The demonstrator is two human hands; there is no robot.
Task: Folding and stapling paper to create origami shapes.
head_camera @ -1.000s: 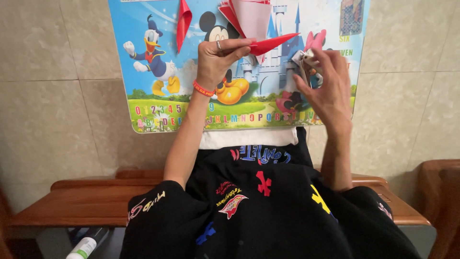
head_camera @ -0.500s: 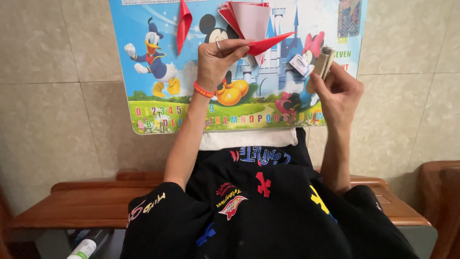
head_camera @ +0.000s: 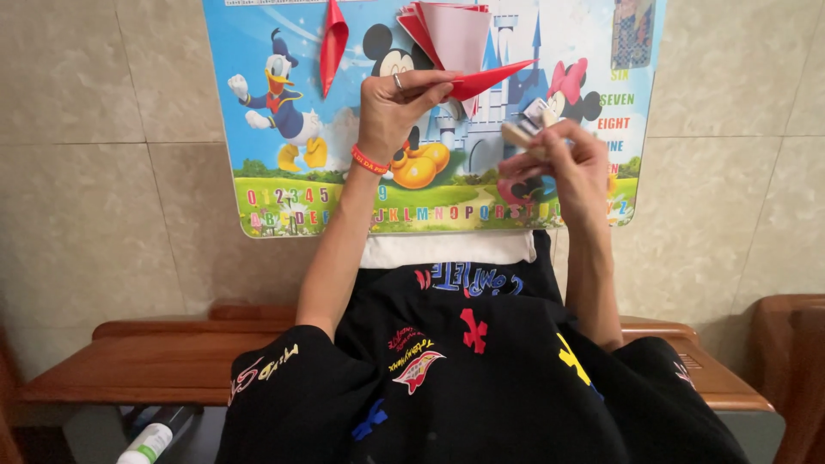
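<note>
My left hand pinches a folded red paper piece over a colourful cartoon play mat. Just above that hand lie several red and pink folded paper sheets. A narrow folded red paper cone rests on the mat to the left. My right hand holds a small light wooden-looking object with a grey part, raised a little above the mat, to the right of the red piece. A red band circles my left wrist.
The mat lies on a beige tiled floor. A brown wooden bench runs under my arms. A green and white tube lies below it at the left. A wooden chair part stands at the right.
My right hand has turned and dropped slightly, rotating the small object in its fingers. My left hand stays put, still gripping the red paper.
</note>
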